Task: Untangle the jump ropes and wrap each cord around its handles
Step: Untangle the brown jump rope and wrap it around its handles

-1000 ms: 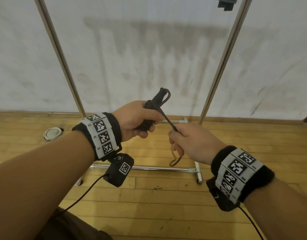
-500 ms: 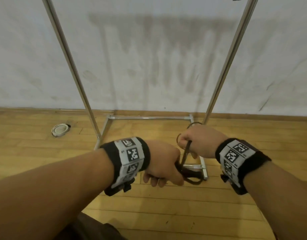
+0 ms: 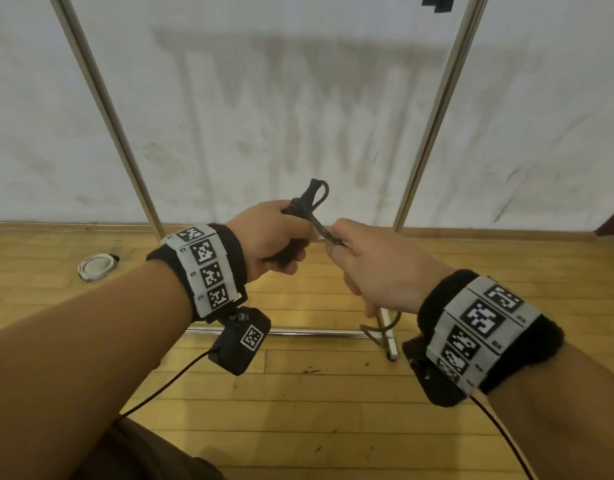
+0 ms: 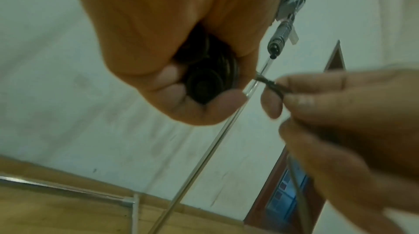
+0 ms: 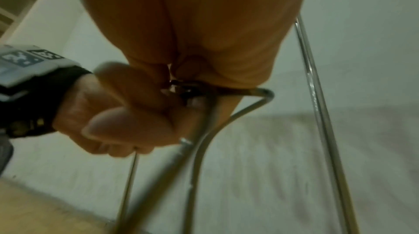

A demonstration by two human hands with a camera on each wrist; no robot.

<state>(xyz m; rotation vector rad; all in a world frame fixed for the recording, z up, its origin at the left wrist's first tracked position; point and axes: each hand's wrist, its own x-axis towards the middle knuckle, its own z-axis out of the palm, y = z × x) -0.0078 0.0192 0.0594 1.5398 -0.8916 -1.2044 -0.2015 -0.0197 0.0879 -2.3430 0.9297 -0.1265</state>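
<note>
My left hand (image 3: 274,237) grips the black jump rope handles (image 3: 307,199) upright at chest height, cord wound round them; their round black ends (image 4: 208,78) show between my curled fingers in the left wrist view. A short taut stretch of dark cord (image 3: 321,230) runs from the handles to my right hand (image 3: 364,261), which pinches it (image 4: 275,86) between thumb and fingers. The loose end of the cord (image 3: 381,327) hangs in a loop below my right hand; in the right wrist view it curves down past the palm (image 5: 229,119).
A metal garment rack stands in front of the white wall: two slanted poles (image 3: 433,112) and a floor base bar (image 3: 298,332) on the wooden floor. A small round white object (image 3: 95,266) lies on the floor at left. Another rope handle (image 4: 280,39) hangs from the rack above.
Half a second ago both hands were low with the handles pointing down. They have since come up, the handles stand upright again and my right hand has drawn the cord out to the right.
</note>
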